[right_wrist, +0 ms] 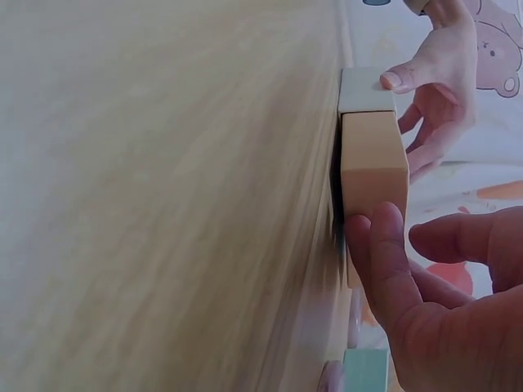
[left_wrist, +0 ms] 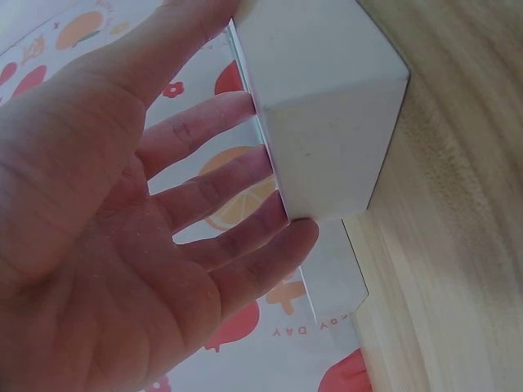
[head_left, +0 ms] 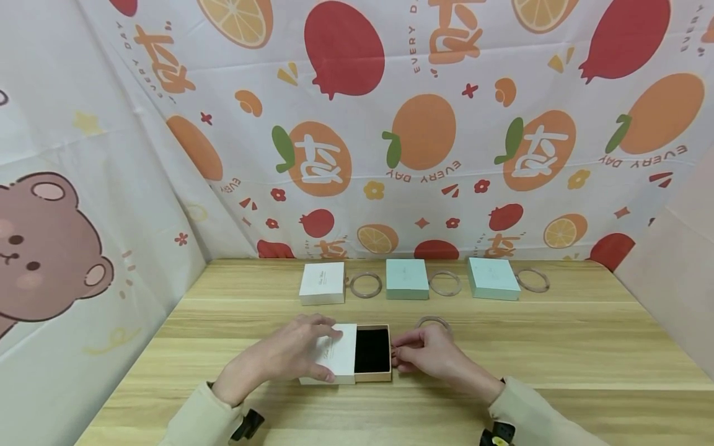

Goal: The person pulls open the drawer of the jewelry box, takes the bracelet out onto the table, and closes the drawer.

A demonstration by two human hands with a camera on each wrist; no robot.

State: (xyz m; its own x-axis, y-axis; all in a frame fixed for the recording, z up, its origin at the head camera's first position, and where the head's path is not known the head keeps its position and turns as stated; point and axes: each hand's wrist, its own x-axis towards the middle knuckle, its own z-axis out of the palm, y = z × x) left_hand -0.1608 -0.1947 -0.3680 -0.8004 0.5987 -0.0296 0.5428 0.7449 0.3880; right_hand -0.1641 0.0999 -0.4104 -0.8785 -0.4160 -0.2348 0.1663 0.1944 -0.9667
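A white sliding gift box (head_left: 338, 356) lies on the table, its tan drawer (head_left: 374, 376) pulled partly out to the right. Black padding (head_left: 372, 350) lines the drawer, with nothing on it. My left hand (head_left: 301, 350) grips the white sleeve, thumb on the near side and fingers over the top and far side. At the drawer's right end is my right hand (head_left: 426, 354); its curled fingertips meet at the end face (right_wrist: 374, 186), where they hide a small tab. Just behind the right hand lies a clear greyish bangle (head_left: 433, 319), partly covered by it.
Along the back stand a white box (head_left: 323, 283) and two mint boxes, one in the middle (head_left: 407, 279) and one at right (head_left: 493, 279). To the right of each lies a bangle: left (head_left: 365, 285), middle (head_left: 445, 283), right (head_left: 532, 280). A fruit-print curtain (head_left: 424, 204) hangs behind the table.
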